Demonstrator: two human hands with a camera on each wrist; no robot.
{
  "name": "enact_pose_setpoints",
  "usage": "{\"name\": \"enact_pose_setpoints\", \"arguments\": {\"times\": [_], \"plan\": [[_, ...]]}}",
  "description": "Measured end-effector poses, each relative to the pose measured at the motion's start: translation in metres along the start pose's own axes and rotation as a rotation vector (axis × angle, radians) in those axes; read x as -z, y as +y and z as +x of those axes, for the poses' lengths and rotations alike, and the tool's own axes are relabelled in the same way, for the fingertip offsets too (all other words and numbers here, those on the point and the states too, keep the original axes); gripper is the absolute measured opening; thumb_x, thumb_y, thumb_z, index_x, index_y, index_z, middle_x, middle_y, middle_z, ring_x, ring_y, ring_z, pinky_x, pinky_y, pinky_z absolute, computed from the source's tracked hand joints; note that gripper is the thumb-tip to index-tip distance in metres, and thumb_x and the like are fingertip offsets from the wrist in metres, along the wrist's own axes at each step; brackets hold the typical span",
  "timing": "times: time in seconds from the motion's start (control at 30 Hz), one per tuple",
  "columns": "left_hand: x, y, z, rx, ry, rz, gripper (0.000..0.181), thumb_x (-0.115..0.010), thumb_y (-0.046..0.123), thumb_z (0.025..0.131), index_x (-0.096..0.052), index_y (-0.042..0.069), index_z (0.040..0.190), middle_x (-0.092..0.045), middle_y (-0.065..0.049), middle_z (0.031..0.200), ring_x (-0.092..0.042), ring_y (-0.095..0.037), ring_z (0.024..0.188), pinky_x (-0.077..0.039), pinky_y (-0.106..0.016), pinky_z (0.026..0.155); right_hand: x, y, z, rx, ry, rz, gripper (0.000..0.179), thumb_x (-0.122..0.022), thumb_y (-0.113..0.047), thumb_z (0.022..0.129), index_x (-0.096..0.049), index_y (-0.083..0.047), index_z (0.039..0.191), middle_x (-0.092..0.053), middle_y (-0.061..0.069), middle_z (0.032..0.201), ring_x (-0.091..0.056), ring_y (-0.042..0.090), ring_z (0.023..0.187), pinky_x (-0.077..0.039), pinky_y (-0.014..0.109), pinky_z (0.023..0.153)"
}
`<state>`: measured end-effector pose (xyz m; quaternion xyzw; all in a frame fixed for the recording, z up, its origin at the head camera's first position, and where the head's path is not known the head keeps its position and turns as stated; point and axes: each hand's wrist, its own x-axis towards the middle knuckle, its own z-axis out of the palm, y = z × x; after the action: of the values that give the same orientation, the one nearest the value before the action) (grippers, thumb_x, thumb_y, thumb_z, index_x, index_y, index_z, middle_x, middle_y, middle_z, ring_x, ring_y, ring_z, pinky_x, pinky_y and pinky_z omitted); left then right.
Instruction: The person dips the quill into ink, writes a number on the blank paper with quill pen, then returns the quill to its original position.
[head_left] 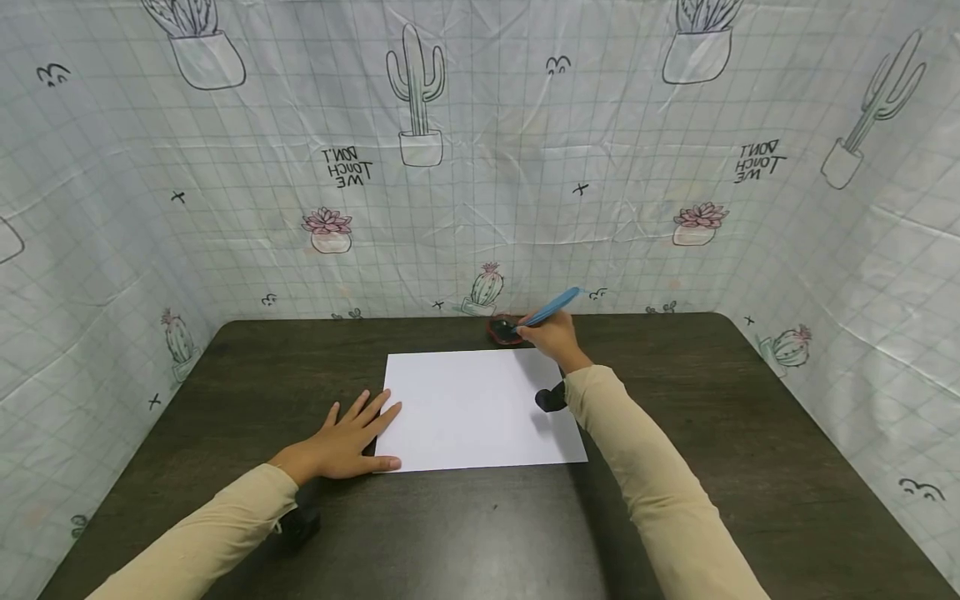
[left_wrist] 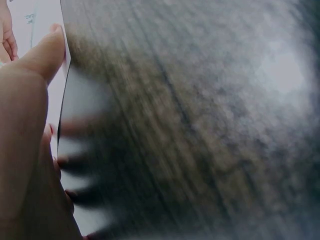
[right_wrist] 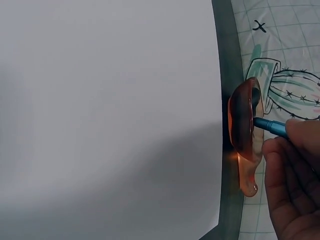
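Observation:
A blank white sheet of paper point(head_left: 465, 417) lies on the dark table. My left hand point(head_left: 343, 443) rests on its left edge with the fingers spread; the thumb point(left_wrist: 45, 52) touches the paper near the front corner. Beyond the sheet's far right side, my right hand point(head_left: 557, 337) pinches a slim blue-handled brush point(head_left: 553, 306), tilted with its handle up to the right. Its dark tip is inside a small translucent orange-red dish point(right_wrist: 241, 127) that holds something dark. Whether the tip touches the bottom is hidden.
The dark wooden table point(head_left: 450, 542) extends around the sheet. A white cactus-print cloth point(head_left: 517, 167) hangs behind it and along both sides. Black straps or devices sit at both wrists; the right one point(head_left: 551, 398) hangs over the paper.

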<state>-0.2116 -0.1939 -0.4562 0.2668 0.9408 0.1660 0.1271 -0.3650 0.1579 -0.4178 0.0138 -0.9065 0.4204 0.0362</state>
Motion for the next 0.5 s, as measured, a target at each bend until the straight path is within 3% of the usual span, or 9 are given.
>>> {"name": "enact_pose_setpoints", "arguments": {"times": [0.23,0.5], "plan": [[-0.0008,-0.0021,0.0007,0.021,-0.015,0.016,0.090,-0.050,0.067,0.088,-0.014,0.020,0.156,-0.001,-0.009,0.162,0.002,-0.039,0.146,0.004,-0.072,0.106,-0.0052,-0.0016,-0.0001,0.026,0.004,-0.022,0.017,-0.072,-0.015,0.086,-0.075,-0.004,0.098,-0.073,0.014,0.096,-0.068,0.029,0.087,-0.054,0.042,0.077],[-0.0035,-0.0051,0.0001,-0.003,0.009,-0.005,0.091,-0.047,0.071,0.087,-0.013,0.021,0.156,-0.001,-0.009,0.162,0.002,-0.039,0.146,0.006,-0.072,0.105,-0.0093,-0.0054,0.0011,-0.010,-0.011,-0.072,0.017,-0.070,-0.016,0.087,-0.075,-0.005,0.100,-0.072,0.014,0.099,-0.068,0.029,0.088,-0.054,0.041,0.077]]}}
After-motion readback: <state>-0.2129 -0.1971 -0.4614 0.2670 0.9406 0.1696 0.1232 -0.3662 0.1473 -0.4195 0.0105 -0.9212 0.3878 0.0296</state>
